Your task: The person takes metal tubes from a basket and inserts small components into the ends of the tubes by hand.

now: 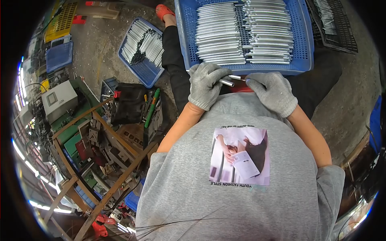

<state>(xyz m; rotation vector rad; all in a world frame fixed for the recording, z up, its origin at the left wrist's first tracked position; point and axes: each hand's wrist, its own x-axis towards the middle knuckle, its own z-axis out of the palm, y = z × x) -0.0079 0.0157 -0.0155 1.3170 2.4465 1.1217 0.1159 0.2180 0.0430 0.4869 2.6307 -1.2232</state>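
My left hand (207, 85), in a grey knit glove, is closed around two short silvery metal tubes (226, 82). Their ends stick out toward the right, one a little above the other. My right hand (272, 91), gloved the same way, is pinched close to the tube ends. A small thin piece may sit at its fingertips, but it is too small to name. Just beyond both hands stands a blue plastic crate (183, 40) holding two stacked columns of similar metal tubes (220, 34).
A smaller blue basket (149, 78) of tubes with dark ends lies on the floor at left. A black crate (339, 40) with more tubes is at upper right. Left of me stand a wooden frame (116, 188), a black tool case (128, 105) and a machine box (59, 99).
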